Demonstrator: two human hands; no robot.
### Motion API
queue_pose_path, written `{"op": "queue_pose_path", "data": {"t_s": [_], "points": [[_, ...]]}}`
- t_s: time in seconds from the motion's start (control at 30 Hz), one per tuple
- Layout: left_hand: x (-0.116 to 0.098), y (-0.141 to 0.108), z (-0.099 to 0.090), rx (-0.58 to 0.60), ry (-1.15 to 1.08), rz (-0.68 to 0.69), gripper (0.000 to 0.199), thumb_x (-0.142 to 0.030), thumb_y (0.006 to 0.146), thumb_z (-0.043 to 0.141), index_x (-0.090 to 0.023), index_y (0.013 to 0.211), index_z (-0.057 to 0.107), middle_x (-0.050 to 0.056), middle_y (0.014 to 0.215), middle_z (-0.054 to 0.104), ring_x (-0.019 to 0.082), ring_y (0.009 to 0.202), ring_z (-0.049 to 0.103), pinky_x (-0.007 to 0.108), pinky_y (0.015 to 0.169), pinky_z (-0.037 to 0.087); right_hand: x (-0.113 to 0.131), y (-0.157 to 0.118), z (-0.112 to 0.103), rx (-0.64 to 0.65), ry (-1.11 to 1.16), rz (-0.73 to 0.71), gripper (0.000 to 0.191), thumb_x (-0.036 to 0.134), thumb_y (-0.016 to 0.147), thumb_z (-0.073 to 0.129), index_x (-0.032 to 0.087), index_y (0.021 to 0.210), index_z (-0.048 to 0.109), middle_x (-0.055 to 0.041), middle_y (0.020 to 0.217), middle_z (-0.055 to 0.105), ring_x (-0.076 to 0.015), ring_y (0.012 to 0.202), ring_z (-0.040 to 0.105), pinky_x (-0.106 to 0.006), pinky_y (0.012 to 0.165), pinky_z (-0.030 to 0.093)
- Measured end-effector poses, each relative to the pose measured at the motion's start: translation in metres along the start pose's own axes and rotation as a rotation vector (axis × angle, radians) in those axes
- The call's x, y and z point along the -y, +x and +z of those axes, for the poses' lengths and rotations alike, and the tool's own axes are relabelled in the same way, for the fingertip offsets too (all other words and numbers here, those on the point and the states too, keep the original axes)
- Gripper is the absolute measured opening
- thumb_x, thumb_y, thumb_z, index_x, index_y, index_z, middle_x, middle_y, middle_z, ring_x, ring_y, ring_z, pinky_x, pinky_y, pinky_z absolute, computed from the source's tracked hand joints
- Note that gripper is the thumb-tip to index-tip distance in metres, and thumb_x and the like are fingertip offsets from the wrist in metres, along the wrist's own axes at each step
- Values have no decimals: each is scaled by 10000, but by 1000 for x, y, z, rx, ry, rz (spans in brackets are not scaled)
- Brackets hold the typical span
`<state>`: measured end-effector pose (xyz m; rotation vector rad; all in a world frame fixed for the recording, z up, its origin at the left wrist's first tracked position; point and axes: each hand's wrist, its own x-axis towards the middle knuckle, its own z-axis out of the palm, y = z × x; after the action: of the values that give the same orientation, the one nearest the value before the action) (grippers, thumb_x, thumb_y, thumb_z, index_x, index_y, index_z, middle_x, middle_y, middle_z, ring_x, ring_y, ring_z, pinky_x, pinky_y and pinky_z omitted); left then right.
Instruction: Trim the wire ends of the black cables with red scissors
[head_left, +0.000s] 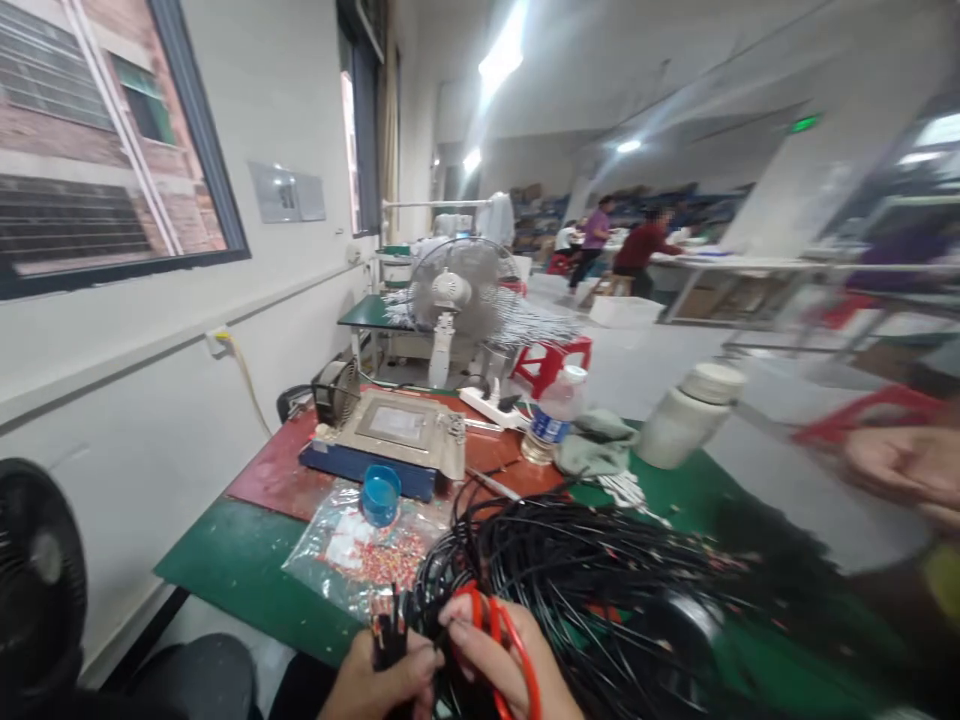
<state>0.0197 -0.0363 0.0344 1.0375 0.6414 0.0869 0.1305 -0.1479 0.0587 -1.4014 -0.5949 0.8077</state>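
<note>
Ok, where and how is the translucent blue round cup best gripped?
Probably by the left and right sides of its wall, coming from the near side. The blue cup is round, giving opposite sides to pinch; the beige-and-blue boxy machine stands close behind it, while the small red and white scraps just in front lie low.

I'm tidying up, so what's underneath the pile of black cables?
Green tabletop shows through gaps in the black cables, and a shiny curved rim peeks out toward the right. Anything else beneath is covered.
</note>
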Motion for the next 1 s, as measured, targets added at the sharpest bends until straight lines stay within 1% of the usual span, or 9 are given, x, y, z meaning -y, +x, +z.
{"op": "queue_pose_path", "data": {"t_s": [0.07, 0.17, 0.33, 0.43, 0.6, 0.7, 0.8, 0.93, 1.0], "points": [[-2, 1, 2, 56, 18, 41, 485, -563, 488, 750, -115, 591, 597, -7, 429, 522, 84, 396, 444, 232, 463, 331, -1, 1, -4, -7, 27, 45, 437, 549, 615, 677, 128, 734, 671, 23, 495, 500, -110, 480, 441, -236, 503, 337], [-1, 2, 2, 96, 40, 80, 493, -559, 508, 744, -102, 641, 615, 2, 444, 536, 90, 420, 465, 237, 486, 342, -1, 0, -4, -29, 73, 89, 457, 557, 555, 715, 132, 720, 683, 11, 484, 522, -116, 464, 455, -244, 494, 343], [1, 7, 5, 136, 1, 66, 514, -558, 527, 734, -102, 738, 624, 23, 522, 596, 116, 469, 527, 249, 510, 379, 5, -3, -5, -95, 84, 104, 431, 547, 527, 737, 150, 691, 701, -5, 511, 572, -128, 485, 484, -252, 515, 369], [-3, 10, 9, 201, -12, 58, 488, -548, 559, 718, -106, 741, 618, 29, 530, 604, 122, 467, 548, 238, 485, 377, 9, -4, -11, -100, 22, 88, 394, 531, 555, 724, 152, 660, 696, 0, 496, 562, -124, 473, 471, -247, 504, 362], [-12, 15, 16, 292, 24, 72, 418, -458, 552, 760, -97, 717, 628, 34, 560, 615, 99, 471, 545, 213, 485, 379, 13, -4, -24, -55, -70, 28, 320, 470, 599, 718, 154, 642, 690, -2, 509, 568, -116, 487, 463, -236, 511, 357], [-15, 15, 21, 348, -34, 9, 385, -442, 611, 725, -86, 729, 640, 56, 591, 627, 108, 499, 562, 230, 532, 408, 11, -3, -32, -69, -59, 15, 390, 539, 573, 704, 156, 644, 687, -15, 509, 563, -132, 483, 467, -250, 495, 369], [-16, 15, 29, 374, -120, -36, 351, -417, 642, 705, -90, 750, 639, 78, 653, 640, 130, 550, 588, 248, 562, 428, 8, -4, -42, -94, -94, -33, 443, 596, 527, 696, 156, 568, 656, -13, 483, 525, -134, 461, 448, -257, 468, 371], [-20, 17, 38, 370, -133, -20, 345, -382, 626, 722, -70, 755, 652, 105, 712, 641, 143, 607, 604, 251, 588, 439, 8, -7, -51, -161, -174, -60, 373, 525, 592, 693, 165, 547, 605, -4, 504, 524, -126, 482, 448, -251, 494, 391], [-21, 19, 43, 369, -119, -45, 371, -390, 607, 736, -68, 773, 655, 105, 722, 640, 139, 602, 605, 250, 588, 437, 10, -9, -51, -207, -227, -63, 377, 525, 575, 702, 165, 534, 598, -9, 498, 545, -136, 485, 470, -252, 498, 405]]}}
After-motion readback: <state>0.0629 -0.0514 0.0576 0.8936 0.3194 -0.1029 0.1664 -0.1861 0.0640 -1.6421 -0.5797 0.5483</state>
